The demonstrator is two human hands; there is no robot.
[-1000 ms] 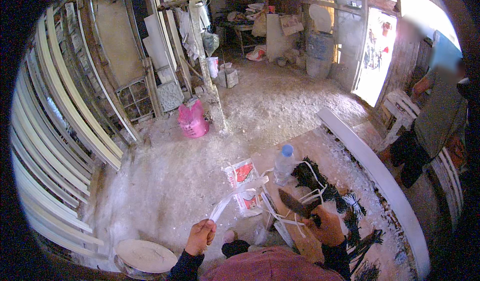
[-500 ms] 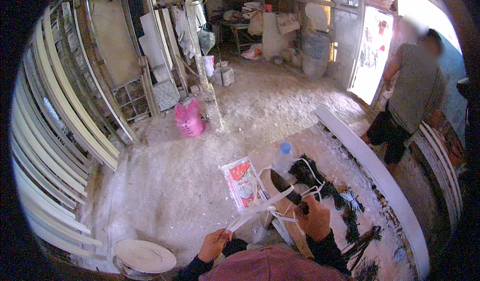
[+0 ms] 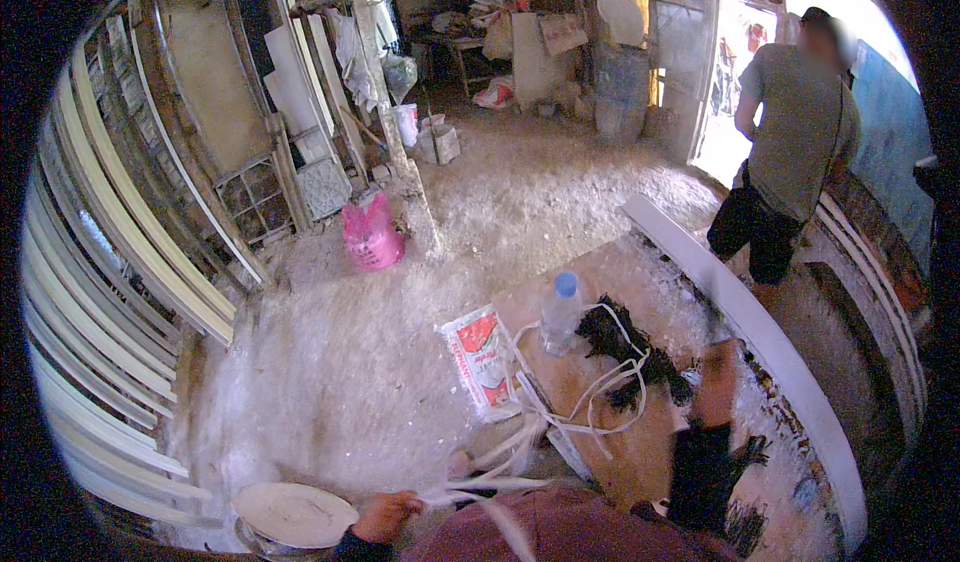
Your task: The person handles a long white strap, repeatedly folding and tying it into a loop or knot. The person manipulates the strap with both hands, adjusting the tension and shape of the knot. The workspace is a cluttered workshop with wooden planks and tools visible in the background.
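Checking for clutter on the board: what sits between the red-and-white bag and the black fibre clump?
In the head view, a clear plastic bottle with a blue cap stands between the bag and clump, with white strip loops just below.

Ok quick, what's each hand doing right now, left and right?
Left hand: closed on white strips.
Right hand: blurred, reaching over the board; grip cannot be told.

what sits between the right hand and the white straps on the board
Nothing visible. The right hand is raised over the board, blurred, just right of the white straps. Only dark fibre lies beside them. The left hand already holds the straps' near end.
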